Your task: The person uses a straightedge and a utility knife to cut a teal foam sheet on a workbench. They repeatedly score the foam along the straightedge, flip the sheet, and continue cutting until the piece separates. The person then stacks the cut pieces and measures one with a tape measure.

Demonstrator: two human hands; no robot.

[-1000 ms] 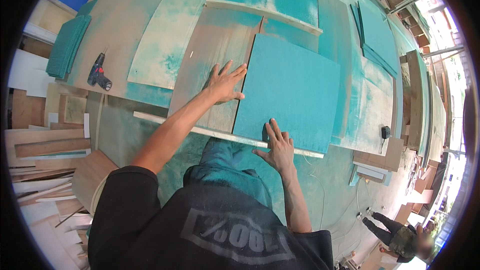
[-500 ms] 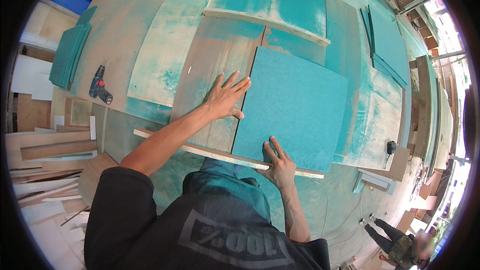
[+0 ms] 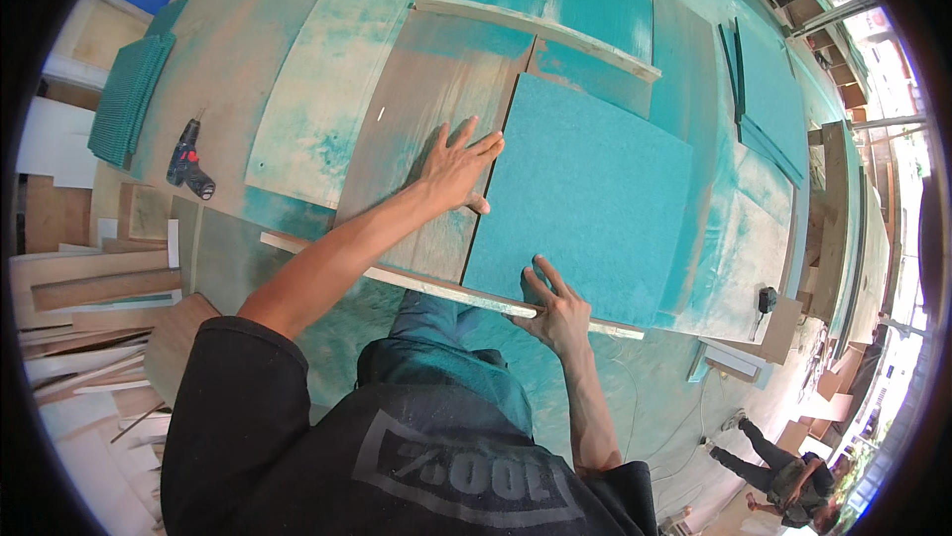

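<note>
Teal panel (image 3: 590,204) lies beside left fingers (image 3: 486,143), under right fingers (image 3: 554,276).

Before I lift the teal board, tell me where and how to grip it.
Probably by the teal board's left edge, from the left: the board lies flat, and that straight, dark edge is exposed, with the left hand right beside it. The right hand could likely steady the near edge from the front.

Drill (image 3: 188,161) left of panel (image 3: 585,199)
</note>
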